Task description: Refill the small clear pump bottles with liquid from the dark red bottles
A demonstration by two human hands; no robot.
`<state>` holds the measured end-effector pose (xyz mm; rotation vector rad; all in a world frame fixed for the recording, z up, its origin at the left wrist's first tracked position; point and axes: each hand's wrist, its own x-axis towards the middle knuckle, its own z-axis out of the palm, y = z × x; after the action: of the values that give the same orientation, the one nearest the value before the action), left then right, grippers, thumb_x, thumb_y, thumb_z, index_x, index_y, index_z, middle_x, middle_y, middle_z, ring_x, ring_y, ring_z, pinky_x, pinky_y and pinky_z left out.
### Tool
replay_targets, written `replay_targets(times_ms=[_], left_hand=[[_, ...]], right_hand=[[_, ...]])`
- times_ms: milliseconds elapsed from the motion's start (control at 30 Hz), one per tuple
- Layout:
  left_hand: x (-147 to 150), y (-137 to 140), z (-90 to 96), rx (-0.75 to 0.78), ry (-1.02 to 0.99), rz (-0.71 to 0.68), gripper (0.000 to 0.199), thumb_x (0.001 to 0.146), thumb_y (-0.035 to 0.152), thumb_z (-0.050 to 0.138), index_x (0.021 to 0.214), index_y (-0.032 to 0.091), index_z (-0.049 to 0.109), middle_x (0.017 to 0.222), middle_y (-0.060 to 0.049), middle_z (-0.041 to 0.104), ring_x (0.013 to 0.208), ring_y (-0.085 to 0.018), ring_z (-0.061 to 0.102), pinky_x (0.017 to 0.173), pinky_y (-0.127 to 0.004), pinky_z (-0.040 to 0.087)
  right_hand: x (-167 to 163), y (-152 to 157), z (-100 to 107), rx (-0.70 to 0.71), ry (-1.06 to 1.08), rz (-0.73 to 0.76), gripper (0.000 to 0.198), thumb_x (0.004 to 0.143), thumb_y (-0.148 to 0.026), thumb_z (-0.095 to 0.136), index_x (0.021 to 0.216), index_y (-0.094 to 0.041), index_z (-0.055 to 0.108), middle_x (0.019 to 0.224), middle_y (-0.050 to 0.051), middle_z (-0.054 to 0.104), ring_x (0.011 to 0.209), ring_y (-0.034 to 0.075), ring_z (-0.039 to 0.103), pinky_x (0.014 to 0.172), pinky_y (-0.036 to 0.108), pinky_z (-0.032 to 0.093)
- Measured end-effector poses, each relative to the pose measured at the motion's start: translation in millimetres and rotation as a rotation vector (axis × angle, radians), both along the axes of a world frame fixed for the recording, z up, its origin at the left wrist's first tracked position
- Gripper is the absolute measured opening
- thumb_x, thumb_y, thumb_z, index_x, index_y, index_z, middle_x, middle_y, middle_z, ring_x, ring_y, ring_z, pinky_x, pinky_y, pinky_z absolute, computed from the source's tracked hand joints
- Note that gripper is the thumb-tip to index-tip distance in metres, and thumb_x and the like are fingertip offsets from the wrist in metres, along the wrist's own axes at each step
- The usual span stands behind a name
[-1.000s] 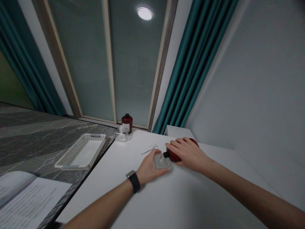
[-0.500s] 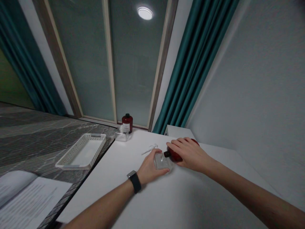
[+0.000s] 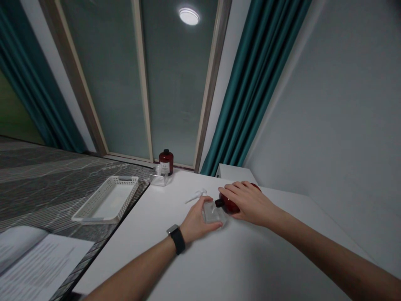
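My left hand (image 3: 199, 219), with a dark watch on its wrist, is wrapped round a clear container (image 3: 213, 213) on the white table (image 3: 175, 267). My right hand (image 3: 247, 200) grips a dark red-brown bottle (image 3: 230, 205) from above. The bottle is tilted well over, and its black neck points left, over the clear container's right side. Whether liquid is flowing cannot be made out. Just beyond my left hand lies a thin white piece (image 3: 197, 195), perhaps a pump top with a tube.
At the far left table corner stand another brown bottle (image 3: 166, 159) with a white label and a small clear box (image 3: 158, 179). Left of the table are a white basket (image 3: 120, 219) and an open book (image 3: 53, 261). A white box (image 3: 234, 171) sits behind the far edge.
Both hands hold nearly the same pose, with the bottle still tilted at the clear container. The whole view has shifted very slightly.
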<state>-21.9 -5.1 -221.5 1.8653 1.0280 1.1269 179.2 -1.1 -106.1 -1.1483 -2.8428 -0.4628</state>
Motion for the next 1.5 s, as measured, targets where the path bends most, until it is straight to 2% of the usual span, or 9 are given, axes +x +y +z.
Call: replay_targets(times_ms=[233, 367, 500, 800, 1100, 1200, 1300, 1433, 1500], left_hand=[[-1, 2, -1.9, 0.008, -0.024, -0.034, 0.07, 0.065, 0.025, 0.083, 0.124, 0.02, 0.047, 0.122, -0.01, 0.061, 0.115, -0.029, 0.058, 0.105, -0.048, 0.043], [-1, 2, -2.6, -0.013, -0.017, -0.042, 0.071, 0.065, 0.024, 0.083, 0.126, 0.02, 0.048, 0.122, -0.011, 0.062, 0.115, -0.029, 0.059, 0.104, -0.047, 0.044], [-2, 2, -3.2, -0.031, 0.013, -0.025, 0.064, 0.064, 0.024, 0.083, 0.119, 0.02, 0.052, 0.119, -0.01, 0.063, 0.112, -0.03, 0.06, 0.101, -0.047, 0.046], [-5, 5, -6.1, -0.011, 0.094, -0.08, 0.057, 0.066, 0.024, 0.08, 0.116, 0.02, 0.052, 0.117, -0.009, 0.064, 0.111, -0.029, 0.06, 0.1, -0.047, 0.045], [-6, 8, -9.7, -0.022, 0.135, -0.146, 0.058, 0.066, 0.022, 0.079, 0.117, 0.021, 0.051, 0.116, -0.008, 0.064, 0.11, -0.027, 0.06, 0.1, -0.046, 0.046], [-7, 9, -11.0, -0.032, 0.148, -0.157, 0.058, 0.066, 0.023, 0.079, 0.117, 0.021, 0.05, 0.115, -0.008, 0.063, 0.107, -0.027, 0.061, 0.096, -0.044, 0.048], [-7, 9, -10.4, -0.042, 0.163, -0.163, 0.059, 0.066, 0.024, 0.079, 0.117, 0.02, 0.05, 0.114, -0.008, 0.063, 0.104, -0.026, 0.062, 0.094, -0.043, 0.049], [-6, 9, -9.4, -0.061, 0.174, -0.167, 0.059, 0.066, 0.023, 0.079, 0.117, 0.019, 0.05, 0.113, -0.008, 0.063, 0.101, -0.026, 0.062, 0.091, -0.041, 0.051], [-6, 10, -10.1, -0.055, 0.179, -0.174, 0.059, 0.066, 0.022, 0.078, 0.118, 0.019, 0.049, 0.113, -0.008, 0.063, 0.103, -0.026, 0.062, 0.093, -0.042, 0.05]], right_hand=[[8, -2, -14, -0.09, 0.264, -0.047, 0.057, 0.078, -0.034, 0.072, 0.13, -0.023, 0.051, 0.126, 0.011, 0.065, 0.111, 0.03, 0.061, 0.091, 0.046, 0.048], [17, 1, -40, -0.144, 0.551, -0.134, 0.068, 0.072, -0.035, 0.076, 0.132, -0.021, 0.047, 0.131, 0.014, 0.061, 0.119, 0.031, 0.059, 0.1, 0.049, 0.046], [26, 6, -71, -0.175, 0.886, -0.314, 0.075, 0.07, -0.032, 0.076, 0.136, -0.023, 0.042, 0.135, 0.014, 0.057, 0.122, 0.03, 0.057, 0.102, 0.049, 0.046], [36, 20, -113, -0.15, 1.288, -0.408, 0.059, 0.073, -0.029, 0.069, 0.126, -0.021, 0.046, 0.124, 0.012, 0.062, 0.113, 0.027, 0.063, 0.102, 0.048, 0.047], [36, 27, -138, -0.057, 1.34, -0.449, 0.073, 0.077, -0.031, 0.068, 0.141, -0.021, 0.035, 0.129, 0.014, 0.058, 0.114, 0.027, 0.061, 0.099, 0.05, 0.048], [34, 24, -139, -0.019, 1.283, -0.469, 0.077, 0.079, -0.033, 0.066, 0.145, -0.022, 0.029, 0.133, 0.015, 0.054, 0.116, 0.028, 0.059, 0.098, 0.05, 0.049], [36, 13, -132, 0.119, 1.158, -0.47, 0.083, 0.08, -0.034, 0.064, 0.15, -0.021, 0.021, 0.135, 0.017, 0.049, 0.122, 0.033, 0.053, 0.1, 0.057, 0.046], [35, -15, -119, 0.386, 1.11, -0.367, 0.056, 0.092, -0.024, 0.046, 0.147, -0.018, 0.034, 0.128, 0.021, 0.052, 0.119, 0.035, 0.053, 0.097, 0.06, 0.046], [27, -29, -116, 0.343, 1.082, -0.219, 0.049, 0.093, -0.014, 0.037, 0.141, -0.023, 0.045, 0.116, 0.016, 0.062, 0.111, 0.031, 0.059, 0.092, 0.053, 0.052]])
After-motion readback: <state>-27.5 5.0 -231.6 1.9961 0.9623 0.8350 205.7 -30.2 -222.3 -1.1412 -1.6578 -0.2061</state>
